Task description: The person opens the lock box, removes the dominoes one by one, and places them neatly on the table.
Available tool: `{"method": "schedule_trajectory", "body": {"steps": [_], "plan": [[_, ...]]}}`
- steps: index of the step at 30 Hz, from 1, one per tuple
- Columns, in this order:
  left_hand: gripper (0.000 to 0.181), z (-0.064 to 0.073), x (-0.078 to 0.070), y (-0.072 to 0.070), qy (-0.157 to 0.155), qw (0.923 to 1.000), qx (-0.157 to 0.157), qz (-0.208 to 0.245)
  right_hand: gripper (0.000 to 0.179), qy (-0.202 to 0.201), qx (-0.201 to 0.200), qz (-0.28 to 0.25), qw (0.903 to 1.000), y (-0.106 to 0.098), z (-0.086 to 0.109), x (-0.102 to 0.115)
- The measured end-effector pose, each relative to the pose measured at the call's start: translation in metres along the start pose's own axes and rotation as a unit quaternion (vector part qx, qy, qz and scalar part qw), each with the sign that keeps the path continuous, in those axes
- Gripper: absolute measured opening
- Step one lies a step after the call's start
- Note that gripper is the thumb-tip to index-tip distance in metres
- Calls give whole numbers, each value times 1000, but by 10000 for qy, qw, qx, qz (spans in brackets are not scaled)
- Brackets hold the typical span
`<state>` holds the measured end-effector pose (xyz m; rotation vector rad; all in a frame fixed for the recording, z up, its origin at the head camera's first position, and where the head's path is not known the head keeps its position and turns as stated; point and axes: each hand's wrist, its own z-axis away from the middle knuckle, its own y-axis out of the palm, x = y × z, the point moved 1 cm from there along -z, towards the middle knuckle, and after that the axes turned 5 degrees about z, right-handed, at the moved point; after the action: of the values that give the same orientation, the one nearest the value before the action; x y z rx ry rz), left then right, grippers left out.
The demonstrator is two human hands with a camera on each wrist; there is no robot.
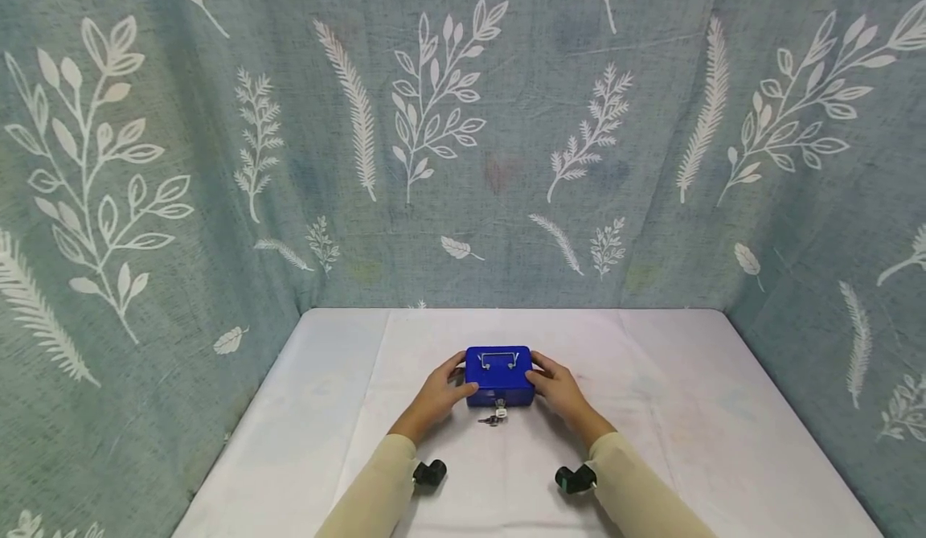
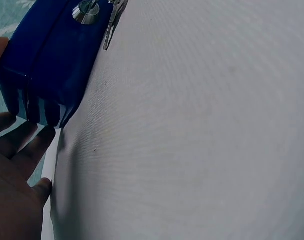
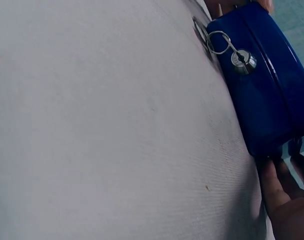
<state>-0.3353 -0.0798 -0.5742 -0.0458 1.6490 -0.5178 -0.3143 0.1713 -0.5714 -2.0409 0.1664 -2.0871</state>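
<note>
A small blue metal cash box [image 1: 499, 379] sits on the white-covered table, with its wire carrying handle [image 1: 498, 355] on the lid. The lid looks closed. My left hand [image 1: 432, 397] holds the box's left end, thumb at the front top corner; the left wrist view shows several fingertips against the side wall. On the opposite end, my right hand [image 1: 566, 397] grips in a similar way, its fingers [image 3: 274, 187] touching the side near the base. A key stands in the round front lock [image 3: 243, 62]. From it a ring [image 3: 219, 42] hangs with more keys [image 1: 493, 420].
The white cloth-covered table [image 1: 347, 441] spreads around the box. Behind and at both sides hangs a blue-green leaf-patterned curtain [image 1: 506, 136]. A small black camera [image 1: 430, 473] is strapped at the left wrist, another camera [image 1: 575, 479] at the right.
</note>
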Motion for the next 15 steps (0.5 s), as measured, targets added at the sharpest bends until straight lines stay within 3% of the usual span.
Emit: {"method": "schedule_trajectory", "body": {"steps": [6,15], "plan": [[77,0,0,1,33,9999,-17,-95,55,-56,-162,-147,9997,4,3,-2],[82,7,-3,6,180,9981,91,-585,53,47,-244,-134,9996,-2,10,0]]}}
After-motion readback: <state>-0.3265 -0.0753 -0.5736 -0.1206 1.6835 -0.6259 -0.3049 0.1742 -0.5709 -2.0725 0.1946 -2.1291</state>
